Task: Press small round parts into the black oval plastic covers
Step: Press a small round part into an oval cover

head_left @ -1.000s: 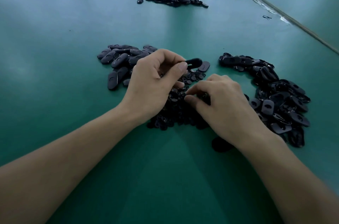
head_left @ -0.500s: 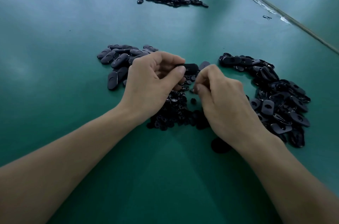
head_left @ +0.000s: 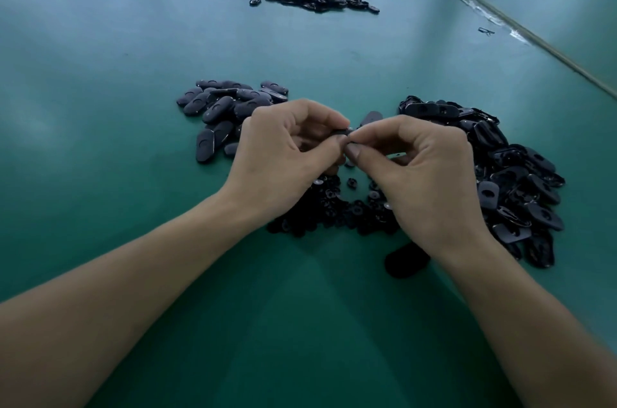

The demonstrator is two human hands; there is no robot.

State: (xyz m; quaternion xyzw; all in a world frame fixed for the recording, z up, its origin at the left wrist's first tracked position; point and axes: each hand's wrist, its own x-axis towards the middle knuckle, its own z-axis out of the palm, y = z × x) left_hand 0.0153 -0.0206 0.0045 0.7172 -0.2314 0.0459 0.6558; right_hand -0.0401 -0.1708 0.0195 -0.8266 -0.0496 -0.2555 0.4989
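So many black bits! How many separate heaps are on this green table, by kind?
Oval cover heaps: 2, the left heap and the right heap
Small round parts heap: 1
Far heap, kind too small to tell: 1
Total: 4 heaps

Open green table point(head_left: 100, 174) lies left — black part piles point(head_left: 517, 180) crowd middle and right.

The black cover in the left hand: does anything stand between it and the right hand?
Nothing visible does. The left hand pinches the black cover, and the fingertips of the right hand close on its end directly.
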